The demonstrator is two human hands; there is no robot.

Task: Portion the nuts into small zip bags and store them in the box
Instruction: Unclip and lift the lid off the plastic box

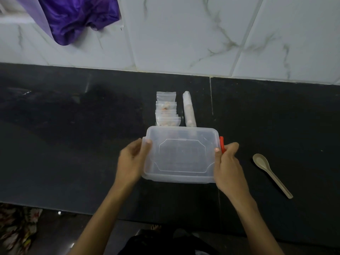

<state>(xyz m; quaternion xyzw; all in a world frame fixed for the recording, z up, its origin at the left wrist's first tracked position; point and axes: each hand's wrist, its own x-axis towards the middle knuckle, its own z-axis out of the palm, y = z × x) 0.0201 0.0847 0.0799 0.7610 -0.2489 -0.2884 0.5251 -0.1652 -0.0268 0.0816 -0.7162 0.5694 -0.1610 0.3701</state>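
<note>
- The clear plastic box (181, 155) sits on the black counter (73, 144), near the middle of the view, lid on, with a red clip (221, 144) at its 3 o'clock end.
- The left hand (131, 160) grips the box at its 9 o'clock end, thumb on the lid, fingers curled round the side.
- The right hand (228, 166) grips the 3 o'clock end, thumb on the lid edge, fingers curled by the red clip.
- At the box's 12 o'clock, just beyond its far edge, lies a row of small zip bags (166, 109), overlapping one another; several hold nuts, and the farthest looks empty.
- Just beside the bags, at their 3 o'clock, lies a rolled clear packet (189, 109), its near end close to the box; its contents are too blurred to tell.
- A beige spoon (270, 173) lies at the box's 3 o'clock, well apart from the right hand, bowl toward the wall.
- White marble-look wall tiles (184, 34) stand behind the counter; a purple cloth (77, 17) hangs at 11 o'clock.
- Patterned fabric (16, 229) shows at 7 o'clock, below the counter edge.
</note>
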